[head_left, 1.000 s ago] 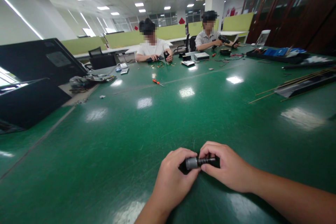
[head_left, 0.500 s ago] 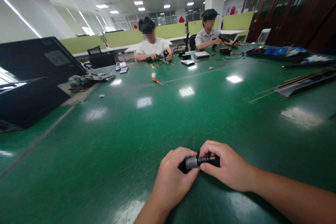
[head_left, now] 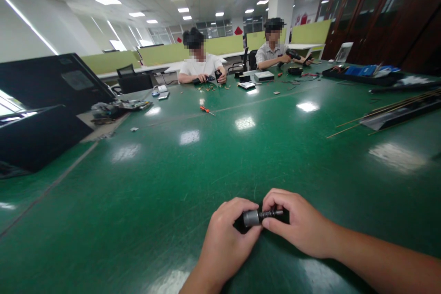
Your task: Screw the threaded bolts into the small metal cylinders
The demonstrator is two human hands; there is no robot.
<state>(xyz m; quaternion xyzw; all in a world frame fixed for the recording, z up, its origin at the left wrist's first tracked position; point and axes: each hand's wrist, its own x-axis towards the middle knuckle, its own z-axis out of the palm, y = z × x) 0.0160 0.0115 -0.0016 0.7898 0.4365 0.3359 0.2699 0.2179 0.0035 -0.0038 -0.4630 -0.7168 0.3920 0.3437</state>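
Note:
A grey metal cylinder with a dark, ribbed shaft, about motor-like in shape, lies sideways between my hands just above or on the green table. My left hand is closed around the thick cylinder end, thumb below and fingers above. At the shaft side, my right hand is curled, with its thumb and fingertips pinching around the ribbed shaft near where it meets the cylinder. The shaft's bare tip points right, into the hollow of the right hand. Whether the shaft has a spring or a thread on it is too small to tell.
An orange screwdriver lies mid-table. Dark panels stand at left. Thin rods and a tray with blue items lie at right. Two people work across the green table, small parts before them.
The view has tilted up slightly, so everything sits a little lower in the picture. Both hands keep the same hold on the metal part.

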